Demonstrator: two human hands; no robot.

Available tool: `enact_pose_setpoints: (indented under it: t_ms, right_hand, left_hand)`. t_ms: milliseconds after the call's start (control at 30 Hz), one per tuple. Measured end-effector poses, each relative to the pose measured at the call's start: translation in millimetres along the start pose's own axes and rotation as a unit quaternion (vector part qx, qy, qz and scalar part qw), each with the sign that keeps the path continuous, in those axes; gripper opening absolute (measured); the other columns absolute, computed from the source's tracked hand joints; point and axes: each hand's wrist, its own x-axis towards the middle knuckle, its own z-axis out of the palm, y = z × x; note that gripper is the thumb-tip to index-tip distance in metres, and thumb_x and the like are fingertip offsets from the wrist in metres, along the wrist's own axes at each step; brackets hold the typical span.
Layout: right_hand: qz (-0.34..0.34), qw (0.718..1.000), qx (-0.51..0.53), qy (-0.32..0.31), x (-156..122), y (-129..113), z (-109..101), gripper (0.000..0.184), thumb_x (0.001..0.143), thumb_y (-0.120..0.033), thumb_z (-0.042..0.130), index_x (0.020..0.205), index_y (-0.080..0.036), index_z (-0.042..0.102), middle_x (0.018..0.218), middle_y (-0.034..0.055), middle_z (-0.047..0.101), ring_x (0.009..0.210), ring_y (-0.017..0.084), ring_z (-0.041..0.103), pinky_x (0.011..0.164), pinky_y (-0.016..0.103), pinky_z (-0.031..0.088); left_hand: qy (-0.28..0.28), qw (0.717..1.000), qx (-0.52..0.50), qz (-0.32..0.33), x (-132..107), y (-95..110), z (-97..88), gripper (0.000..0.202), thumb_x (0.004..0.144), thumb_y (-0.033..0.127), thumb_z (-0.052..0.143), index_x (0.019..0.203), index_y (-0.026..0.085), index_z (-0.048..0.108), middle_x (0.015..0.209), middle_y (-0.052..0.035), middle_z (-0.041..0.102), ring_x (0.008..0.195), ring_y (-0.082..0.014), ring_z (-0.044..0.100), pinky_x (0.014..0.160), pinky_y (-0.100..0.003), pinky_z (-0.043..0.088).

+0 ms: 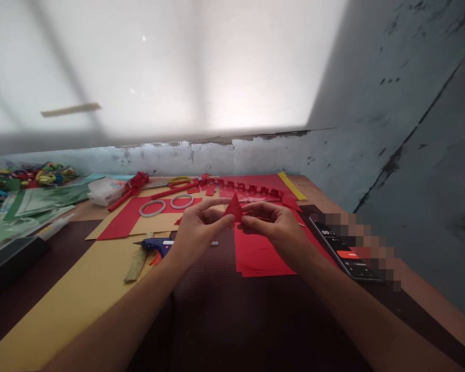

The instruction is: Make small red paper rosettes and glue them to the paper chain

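Forearms (126,305) lie nearest the lens in the head view; beyond them I see the left hand (196,226) and the right hand (277,226), each grip closed, thumb against fingers, on the pointed red paper piece (234,205), held apex upward above the dark worktop (217,320). Red sheets (258,253) lie below the right hand, a blue glue gun (152,244) left of these, and a phone (343,248) rests to the right. Farther back I note two pale rings (152,214) and a red paper chain (241,187).
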Motion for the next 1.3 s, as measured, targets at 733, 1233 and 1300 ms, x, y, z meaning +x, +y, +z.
enact_pose_setpoints:
  t_ms: [733,1233,1300]
  right_hand:
    - [-0.014,1.000,-0.013,0.016,1.0,-0.4,-1.5,0.034,0.064,-0.038,0.089,0.090,-0.022,0.075,0.082,0.0035,0.075,0.077,0.019,0.068,0.079,0.037,0.054]
    - [-0.008,0.999,-0.037,0.018,0.8,-1.4,-1.4,0.026,0.069,-0.030,0.083,0.091,-0.021,0.073,0.077,-0.0003,0.069,0.074,0.016,0.065,0.076,0.033,0.050]
    - [-0.006,0.999,-0.037,0.016,1.2,-1.2,-1.6,0.027,0.068,-0.029,0.084,0.091,-0.020,0.072,0.077,-0.0005,0.068,0.075,0.016,0.065,0.076,0.033,0.050]
  left_hand:
    - [0.004,1.000,0.027,0.000,-0.8,-3.3,-0.3,0.041,0.080,0.035,0.077,0.118,0.021,0.070,0.077,-0.0033,0.076,0.073,-0.0190,0.072,0.063,-0.026,0.055]
    - [0.002,0.999,0.015,-0.038,0.2,-4.6,-1.0,0.029,0.080,0.039,0.077,0.101,0.019,0.078,0.088,-0.0069,0.080,0.078,-0.0197,0.074,0.069,-0.027,0.058]
    - [-0.002,0.999,-0.003,-0.045,0.2,-3.9,-0.5,0.027,0.080,0.040,0.078,0.095,0.018,0.080,0.088,-0.0071,0.080,0.078,-0.0189,0.074,0.072,-0.027,0.058]
